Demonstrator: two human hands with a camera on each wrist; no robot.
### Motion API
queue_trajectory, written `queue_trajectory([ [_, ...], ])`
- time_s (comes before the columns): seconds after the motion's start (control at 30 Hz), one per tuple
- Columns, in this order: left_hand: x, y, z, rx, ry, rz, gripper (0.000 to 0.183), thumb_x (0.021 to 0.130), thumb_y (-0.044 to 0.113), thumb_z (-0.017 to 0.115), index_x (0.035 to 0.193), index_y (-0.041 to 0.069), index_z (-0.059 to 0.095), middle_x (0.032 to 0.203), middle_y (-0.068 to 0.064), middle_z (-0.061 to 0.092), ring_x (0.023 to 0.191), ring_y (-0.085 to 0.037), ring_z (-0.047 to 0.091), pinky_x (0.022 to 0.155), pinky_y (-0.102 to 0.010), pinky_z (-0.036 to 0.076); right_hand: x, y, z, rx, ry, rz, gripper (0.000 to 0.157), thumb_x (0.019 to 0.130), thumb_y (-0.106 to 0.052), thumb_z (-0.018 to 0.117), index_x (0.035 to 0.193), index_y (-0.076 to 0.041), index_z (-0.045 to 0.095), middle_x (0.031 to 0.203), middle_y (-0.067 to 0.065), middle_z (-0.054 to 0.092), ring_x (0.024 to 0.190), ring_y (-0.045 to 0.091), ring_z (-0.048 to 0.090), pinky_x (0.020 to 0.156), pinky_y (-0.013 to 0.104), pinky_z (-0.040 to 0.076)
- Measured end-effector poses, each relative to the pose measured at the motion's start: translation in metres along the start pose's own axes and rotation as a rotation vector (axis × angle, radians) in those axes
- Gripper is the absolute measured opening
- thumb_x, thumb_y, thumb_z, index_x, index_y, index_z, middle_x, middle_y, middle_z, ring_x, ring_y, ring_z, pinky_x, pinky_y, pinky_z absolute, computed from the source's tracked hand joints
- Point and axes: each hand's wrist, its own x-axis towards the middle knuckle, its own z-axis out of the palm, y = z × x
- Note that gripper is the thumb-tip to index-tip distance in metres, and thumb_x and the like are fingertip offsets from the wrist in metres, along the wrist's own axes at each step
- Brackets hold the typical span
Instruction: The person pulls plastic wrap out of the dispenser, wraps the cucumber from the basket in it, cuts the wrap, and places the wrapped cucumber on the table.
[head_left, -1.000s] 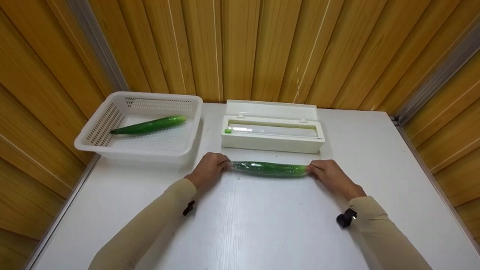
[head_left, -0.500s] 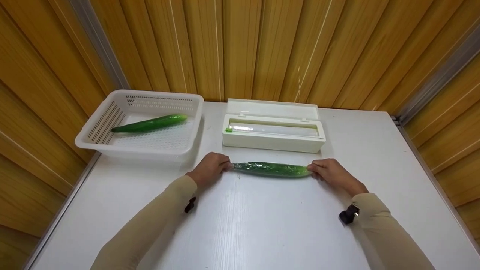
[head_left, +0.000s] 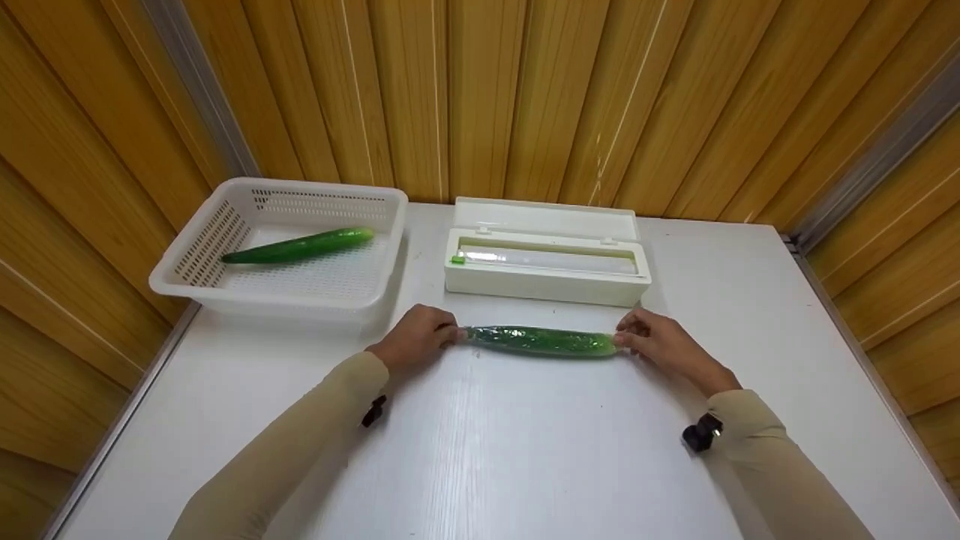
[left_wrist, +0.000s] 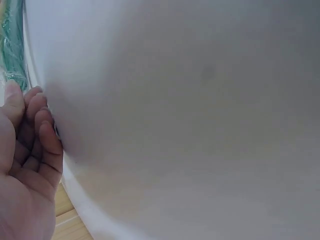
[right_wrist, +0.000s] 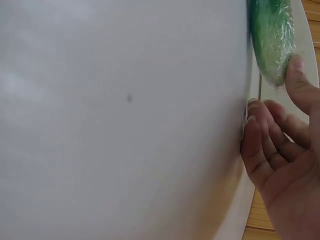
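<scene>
A cucumber covered in clear plastic wrap lies crosswise on the white table, its pale end to the right. At its dark end, my left hand pinches the wrap between thumb and fingers. My right hand is at the pale end, the thumb touching the wrapped tip. In the right wrist view, the fingers of that hand are loosely bent and spread away from the thumb. Behind the cucumber stands a white cling film dispenser, lid up, with a film roll and a small green slider.
A white perforated basket stands at the back left and holds a second cucumber. Wood-patterned panels rise behind the table and at both sides. Each wrist wears a small black camera.
The right hand's fingers have lifted and parted from the thumb at the cucumber's pale end, where they were pinching. The left hand keeps its grip, and the cucumber has barely shifted.
</scene>
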Motion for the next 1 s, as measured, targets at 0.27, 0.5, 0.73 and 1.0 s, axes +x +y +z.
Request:
queue_trajectory([
  [0.27, 0.001, 0.002, 0.000, 0.089, 0.046, 0.022, 0.023, 0.104, 0.023, 0.071, 0.089, 0.008, 0.077, 0.082, 0.003, 0.068, 0.078, -0.014, 0.061, 0.076, -0.033, 0.053, -0.001, -0.010, 0.003, -0.056, -0.018, -0.017, 0.028, 0.089, -0.019, 0.088, 0.111, -0.008, 0.074, 0.111, 0.005, 0.073, 0.104, 0.024, 0.065, 0.090, 0.032, 0.052],
  [0.5, 0.006, 0.010, 0.000, 0.065, 0.084, 0.047, 0.024, 0.092, 0.008, 0.084, 0.114, -0.001, 0.080, 0.107, -0.012, 0.077, 0.099, -0.024, 0.072, 0.092, -0.038, 0.058, 0.003, -0.003, 0.003, -0.058, 0.041, -0.026, 0.013, 0.092, -0.013, 0.085, 0.104, -0.011, 0.080, 0.105, 0.003, 0.075, 0.100, 0.020, 0.065, 0.087, 0.026, 0.051],
  [0.73, 0.008, 0.010, -0.002, 0.061, 0.097, 0.039, 0.013, 0.091, -0.005, 0.080, 0.102, 0.000, 0.081, 0.099, -0.010, 0.078, 0.093, -0.023, 0.072, 0.085, -0.038, 0.059, 0.006, -0.001, 0.004, -0.068, 0.114, 0.010, 0.006, 0.092, -0.013, 0.085, 0.097, -0.010, 0.084, 0.097, 0.002, 0.078, 0.095, 0.016, 0.068, 0.080, 0.021, 0.052],
  [1.0, 0.005, 0.008, -0.002, 0.121, 0.112, 0.100, 0.011, 0.093, 0.000, 0.079, 0.104, 0.003, 0.081, 0.100, -0.009, 0.079, 0.096, -0.027, 0.074, 0.087, -0.042, 0.059, 0.005, -0.005, 0.002, 0.034, 0.067, 0.026, 0.008, 0.095, -0.006, 0.080, 0.101, -0.001, 0.081, 0.099, 0.010, 0.078, 0.089, 0.012, 0.070, 0.076, 0.020, 0.056],
])
